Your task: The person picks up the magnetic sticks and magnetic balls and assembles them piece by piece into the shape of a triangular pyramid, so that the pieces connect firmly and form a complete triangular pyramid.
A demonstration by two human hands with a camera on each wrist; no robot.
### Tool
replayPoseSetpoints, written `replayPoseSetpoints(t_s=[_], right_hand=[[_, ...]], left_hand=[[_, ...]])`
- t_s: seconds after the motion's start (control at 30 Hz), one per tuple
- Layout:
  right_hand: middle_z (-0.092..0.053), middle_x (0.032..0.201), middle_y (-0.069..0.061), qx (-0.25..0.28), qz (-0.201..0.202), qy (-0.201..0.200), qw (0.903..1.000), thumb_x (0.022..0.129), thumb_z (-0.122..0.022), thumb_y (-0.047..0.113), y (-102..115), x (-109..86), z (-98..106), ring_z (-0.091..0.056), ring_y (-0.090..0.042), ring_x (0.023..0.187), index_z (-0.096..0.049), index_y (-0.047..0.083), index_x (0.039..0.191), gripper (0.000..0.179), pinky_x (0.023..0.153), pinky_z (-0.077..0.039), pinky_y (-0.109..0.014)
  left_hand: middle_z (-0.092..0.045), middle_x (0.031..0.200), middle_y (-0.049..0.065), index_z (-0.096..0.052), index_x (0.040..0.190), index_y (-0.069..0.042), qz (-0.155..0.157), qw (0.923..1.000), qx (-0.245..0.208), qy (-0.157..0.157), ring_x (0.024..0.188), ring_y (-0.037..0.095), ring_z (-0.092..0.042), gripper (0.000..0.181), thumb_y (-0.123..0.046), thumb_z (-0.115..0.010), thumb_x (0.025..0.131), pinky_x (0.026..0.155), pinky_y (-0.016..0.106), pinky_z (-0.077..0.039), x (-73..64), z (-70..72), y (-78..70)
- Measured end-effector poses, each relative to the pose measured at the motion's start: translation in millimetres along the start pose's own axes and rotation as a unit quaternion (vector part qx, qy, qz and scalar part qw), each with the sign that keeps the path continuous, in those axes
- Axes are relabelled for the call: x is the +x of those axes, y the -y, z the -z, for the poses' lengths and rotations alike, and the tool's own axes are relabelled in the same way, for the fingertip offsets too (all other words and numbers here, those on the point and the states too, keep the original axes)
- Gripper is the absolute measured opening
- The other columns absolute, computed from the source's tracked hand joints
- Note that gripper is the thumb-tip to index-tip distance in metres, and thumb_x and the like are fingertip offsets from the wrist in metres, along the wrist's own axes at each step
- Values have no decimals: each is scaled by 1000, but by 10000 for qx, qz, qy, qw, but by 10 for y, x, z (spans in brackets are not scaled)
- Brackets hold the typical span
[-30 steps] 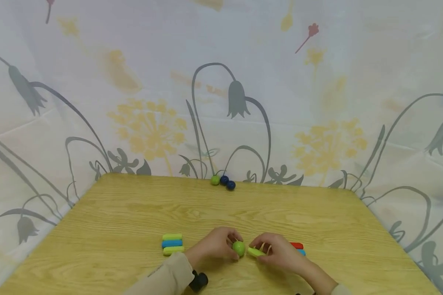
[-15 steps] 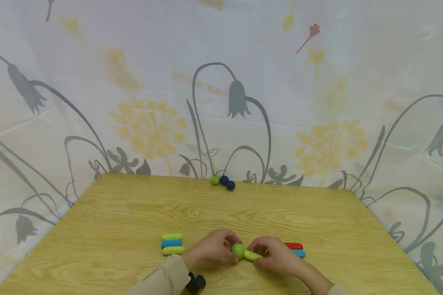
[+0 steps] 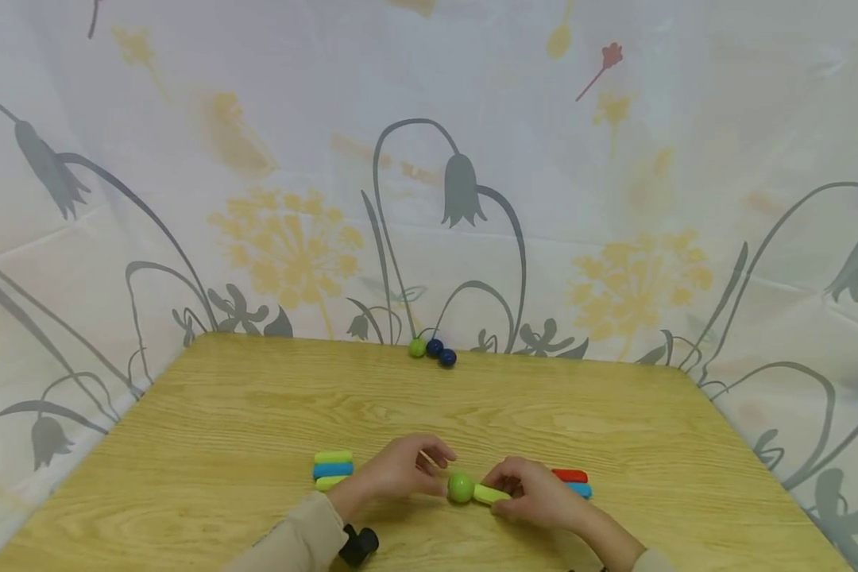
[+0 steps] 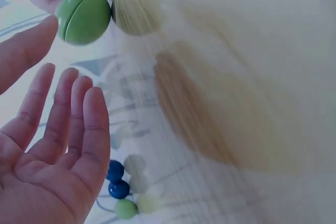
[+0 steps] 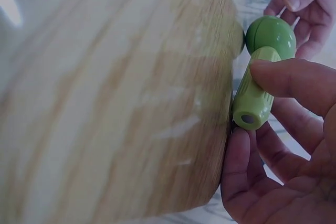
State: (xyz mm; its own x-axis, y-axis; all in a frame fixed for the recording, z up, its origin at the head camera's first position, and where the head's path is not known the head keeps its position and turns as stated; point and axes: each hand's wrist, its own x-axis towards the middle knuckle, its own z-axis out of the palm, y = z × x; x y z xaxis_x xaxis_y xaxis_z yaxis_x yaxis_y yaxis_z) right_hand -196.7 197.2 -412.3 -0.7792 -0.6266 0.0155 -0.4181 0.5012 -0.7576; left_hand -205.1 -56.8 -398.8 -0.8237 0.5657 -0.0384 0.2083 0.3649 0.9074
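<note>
A glossy green ball (image 3: pixel 461 488) rests on the wooden table in the head view, with a seam round its middle. Against its right side lies the end of a yellow-green magnetic stick (image 3: pixel 492 495), whose near end shows a round metal tip in the right wrist view. My right hand (image 3: pixel 539 492) pinches that stick between thumb and fingers. Just left of the ball, my left hand (image 3: pixel 403 467) has its fingers loosely extended and holds nothing. In the left wrist view its thumb tip overlaps the edge of the ball (image 4: pixel 84 18).
Left of my left hand lie two yellow-green sticks and a blue stick (image 3: pixel 332 470) side by side. A red stick (image 3: pixel 570 476) and a blue one (image 3: pixel 579 491) lie beyond my right hand. A green ball (image 3: pixel 417 348) and two dark blue balls (image 3: pixel 447 357) sit at the table's back edge.
The stick in my right hand has moved left and straightened, its end now against the ball. My left hand has loosened from the ball and drawn back to the left.
</note>
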Motion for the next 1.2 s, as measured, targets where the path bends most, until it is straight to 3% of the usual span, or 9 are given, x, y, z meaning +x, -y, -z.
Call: replayPoseSetpoints(t_s=[0.53, 0.7, 1.03, 1.2], right_hand=[[-57, 94, 0, 164, -197, 376, 9990, 84, -70, 11, 7, 29, 37, -54, -11, 83, -62, 6, 101, 20, 70, -47, -24], [-56, 92, 0, 221, -181, 526, 9982, 84, -69, 10, 7, 38, 38, -52, -9, 81, -60, 6, 99, 18, 69, -46, -24], [-54, 87, 0, 231, -175, 616, 9977, 84, -69, 9, 11, 62, 33, -47, -8, 74, -59, 6, 98, 17, 64, -43, -24], [-53, 86, 3, 191, 190, 737, 9969, 86, -68, 15, -22, 66, 51, -46, -7, 73, -58, 6, 97, 17, 62, -42, -24]], left_hand=[[-61, 100, 8, -63, 105, -2, -301, 9978, 232, -550, 92, 29, -55, 27, -6, -73, 80, 74, 28, -48, -371, 261, 149], [-61, 105, 9, -63, 108, -3, -233, 9971, 250, -681, 96, 30, -54, 28, -10, -72, 82, 76, 30, -48, -504, 369, 223], [-60, 106, 7, -62, 108, -4, -174, 9931, 738, -895, 97, 28, -54, 31, -14, -74, 81, 78, 34, -48, -740, 589, 302], [-61, 106, 5, -62, 107, -5, -68, 9925, 849, -875, 96, 27, -55, 32, -16, -75, 79, 76, 31, -48, -837, 681, 333]])
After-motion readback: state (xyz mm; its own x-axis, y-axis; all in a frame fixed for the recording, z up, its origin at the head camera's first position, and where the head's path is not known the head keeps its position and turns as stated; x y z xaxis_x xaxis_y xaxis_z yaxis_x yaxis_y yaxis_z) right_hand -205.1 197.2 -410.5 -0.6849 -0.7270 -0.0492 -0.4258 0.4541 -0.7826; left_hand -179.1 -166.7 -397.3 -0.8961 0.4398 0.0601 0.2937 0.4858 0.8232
